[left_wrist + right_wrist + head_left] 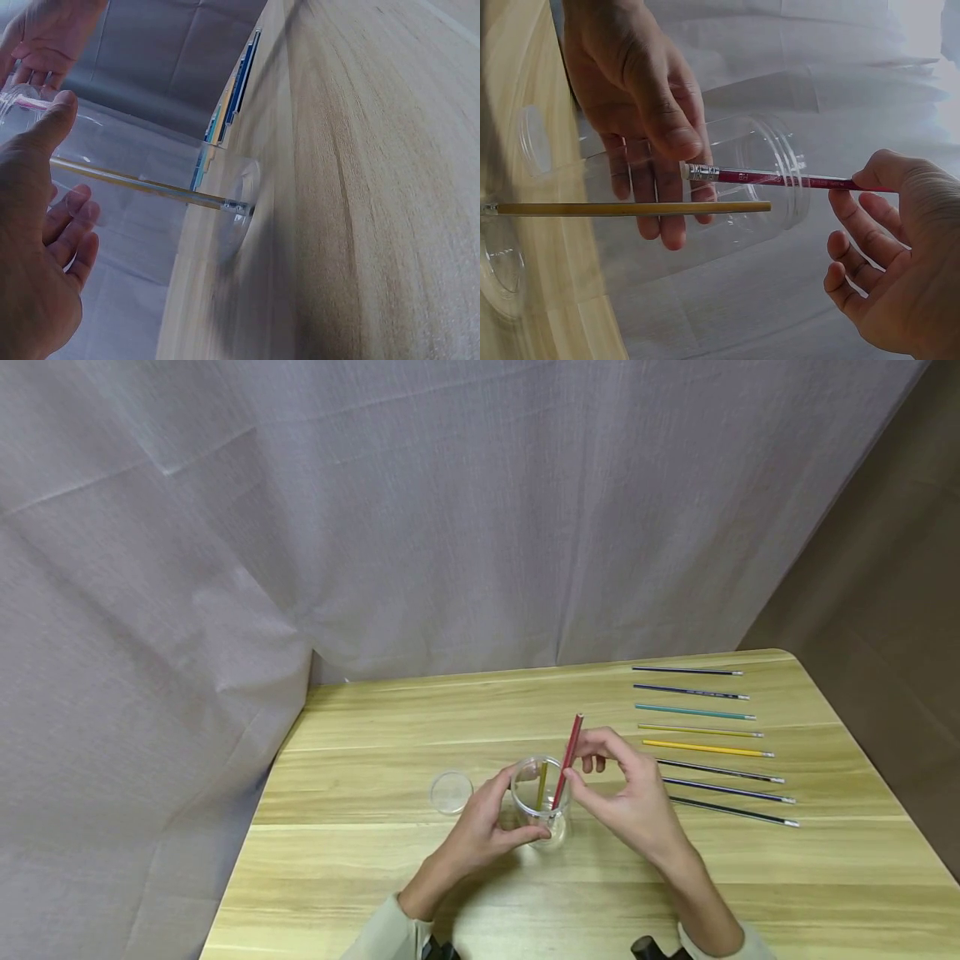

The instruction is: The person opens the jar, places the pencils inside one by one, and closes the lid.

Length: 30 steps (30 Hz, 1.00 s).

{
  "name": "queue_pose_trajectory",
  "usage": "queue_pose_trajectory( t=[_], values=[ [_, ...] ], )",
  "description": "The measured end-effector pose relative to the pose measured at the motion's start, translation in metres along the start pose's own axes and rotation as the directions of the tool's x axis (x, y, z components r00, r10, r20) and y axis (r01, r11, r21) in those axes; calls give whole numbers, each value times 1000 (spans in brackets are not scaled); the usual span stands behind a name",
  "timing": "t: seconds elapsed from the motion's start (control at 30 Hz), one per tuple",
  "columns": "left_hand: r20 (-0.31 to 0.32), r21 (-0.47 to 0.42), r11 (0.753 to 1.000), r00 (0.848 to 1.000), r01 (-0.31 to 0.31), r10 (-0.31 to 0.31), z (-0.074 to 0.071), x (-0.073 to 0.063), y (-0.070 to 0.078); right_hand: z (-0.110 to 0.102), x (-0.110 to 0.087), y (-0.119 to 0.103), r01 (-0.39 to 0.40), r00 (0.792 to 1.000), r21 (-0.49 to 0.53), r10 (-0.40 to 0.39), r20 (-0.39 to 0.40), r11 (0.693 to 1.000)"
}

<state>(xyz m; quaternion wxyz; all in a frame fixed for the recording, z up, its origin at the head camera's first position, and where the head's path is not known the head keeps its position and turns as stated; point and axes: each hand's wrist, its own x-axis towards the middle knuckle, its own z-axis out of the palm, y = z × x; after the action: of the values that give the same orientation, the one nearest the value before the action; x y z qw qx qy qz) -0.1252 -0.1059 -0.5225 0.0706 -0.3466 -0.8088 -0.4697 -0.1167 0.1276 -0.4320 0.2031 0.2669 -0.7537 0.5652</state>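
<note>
A clear plastic jar stands upright on the table, and my left hand grips it around its upper part, thumb at the front. Inside leans a yellow pencil, its eraser end down on the jar's bottom. Between thumb and forefinger my right hand pinches a red pencil near its upper part. The red pencil's eraser end points down through the mouth of the jar, well above the bottom in the right wrist view. The other right fingers are loosely bent.
A round clear lid lies on the wooden table left of the jar. Several pencils lie in a spaced column at the right, among them a teal pencil and an orange-yellow pencil. A grey curtain hangs behind.
</note>
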Motion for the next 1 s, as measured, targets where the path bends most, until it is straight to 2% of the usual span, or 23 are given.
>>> queue_pose_trajectory(
  t=[0.17, 0.57, 1.0],
  values=[
    [0, 3, 1000, 1000, -19, 19, 0, 0, 0, 2, -1, 4, -24, 1000, -18, 24, 18, 1000],
    [-4, 4, 999, 999, -35, 35, 0, 1, -1, 6, -1, 6, -15, 999, -64, 17, 44, 998],
    [8, 5, 1000, 1000, -13, 13, 0, -1, -1, 9, 1, 13, 81, 997, -164, -79, 20, 983]
  ],
)
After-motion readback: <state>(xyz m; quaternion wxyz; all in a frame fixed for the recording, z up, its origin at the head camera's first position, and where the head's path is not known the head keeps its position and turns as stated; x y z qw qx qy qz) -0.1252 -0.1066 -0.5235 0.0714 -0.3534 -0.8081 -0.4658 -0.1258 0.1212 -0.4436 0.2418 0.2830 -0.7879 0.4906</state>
